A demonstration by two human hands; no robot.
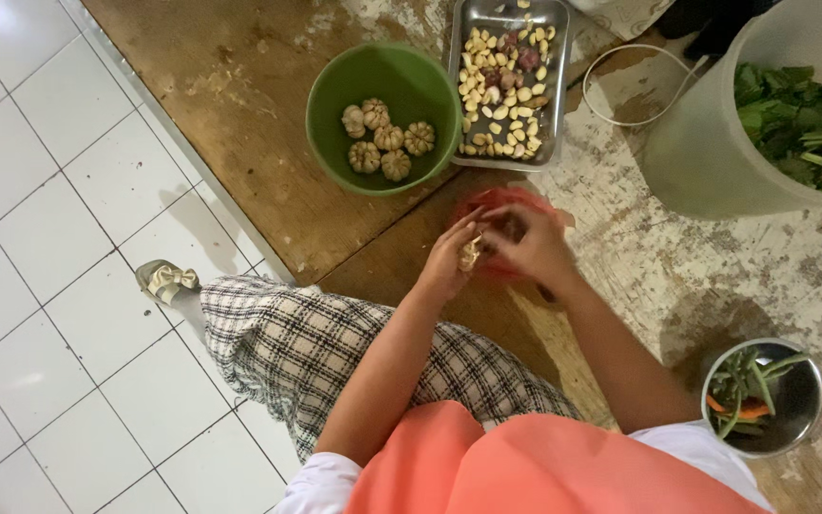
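Nearest me, my left hand (pixel 449 259) and right hand (pixel 530 246) meet over the wooden tabletop (pixel 259 105), both closed around one garlic bulb (pixel 471 253) pinched between them. The left-hand fingers (pixel 465 228) curl over the bulb's top; the right hand presses in from the other side, so little of the bulb shows.

Directly under and just beyond the hands lies a red mesh bag (pixel 501 200), partly hidden by them.

I judge the bulb light, firm at the core yet covered in dry, papery skin that slides and flakes, so a grip on the skin alone will slip. The better hold is across the widest part with the fingertips, leaving the thumb free to pry at the seam between cloves. Hard squeezing would bruise a clove.

Beyond the left hand sits a green bowl (pixel 387 71) holding six whole garlic bulbs (pixel 384 139), well apart from the hands. Beyond the right hand, touching the bowl's side, stands a metal tray (pixel 463 57) of peeled cloves (pixel 501 95).

Further right of the right hand: a pale bucket (pixel 706 162) of leafy greens (pixel 796 119), and close by my right elbow a small steel bowl (pixel 806 405) of vegetable scraps (pixel 744 390).
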